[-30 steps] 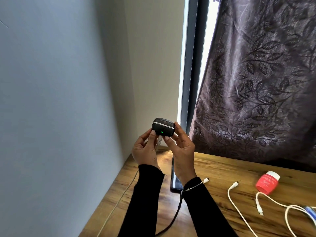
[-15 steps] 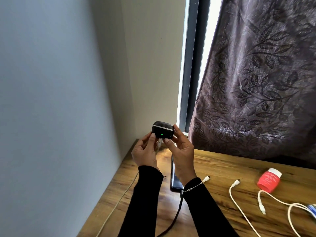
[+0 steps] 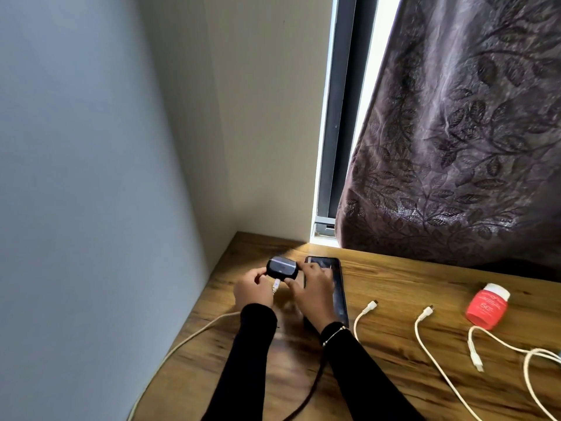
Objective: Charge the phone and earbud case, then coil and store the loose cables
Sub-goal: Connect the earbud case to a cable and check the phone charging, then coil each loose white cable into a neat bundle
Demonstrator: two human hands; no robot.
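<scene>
I am lowering the small black plastic earbud case (image 3: 280,268), plugged into the cream cable (image 3: 194,332), from chest height to the wooden worktop (image 3: 394,287), left hand (image 3: 253,291) and right hand (image 3: 314,291) pinching it at nine o'clock of the black phone (image 3: 335,284), so coiling comes next.

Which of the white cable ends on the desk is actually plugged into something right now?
The one at the earbud case, held between both hands: its white connector sits at the case. The other white ends lie loose on the desk, right of the phone.
</scene>
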